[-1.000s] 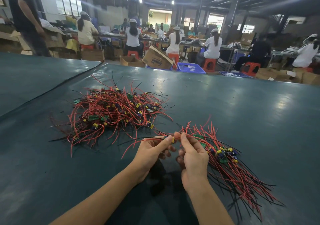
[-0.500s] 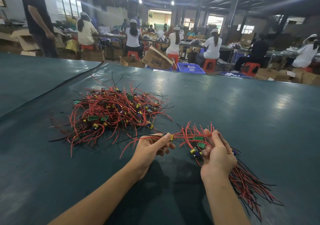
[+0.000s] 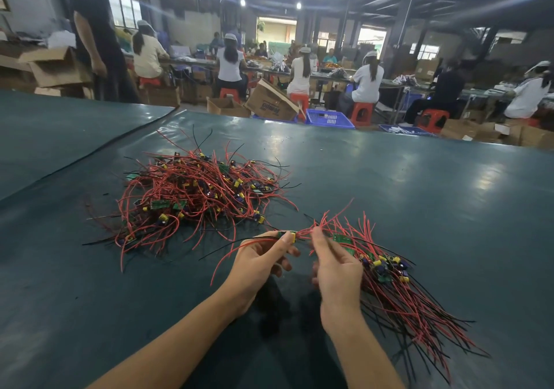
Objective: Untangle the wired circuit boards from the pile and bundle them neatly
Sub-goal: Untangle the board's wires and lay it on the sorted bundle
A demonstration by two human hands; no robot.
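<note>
A tangled pile (image 3: 195,199) of small green circuit boards with red and black wires lies on the dark green table (image 3: 419,202), left of centre. A straighter bundle of wired boards (image 3: 401,286) lies to the right, its wires fanning toward the near right. My left hand (image 3: 257,262) pinches one small wired board (image 3: 286,235) between thumb and fingers, its red wires trailing down to the left. My right hand (image 3: 335,268) is raised beside it, fingers curled round red wires at the bundle's top end. The two hands are a short gap apart.
The table's far edge (image 3: 329,123) runs behind the pile, and a seam in the cover (image 3: 99,154) crosses the left side. Beyond it are cardboard boxes (image 3: 271,102), a blue crate (image 3: 328,118), red stools and several seated workers. A person (image 3: 96,34) stands at far left.
My right hand went out to the bundle on the right, then came back toward the left hand. The left hand kept pinching the same board. The standing person walked right.
</note>
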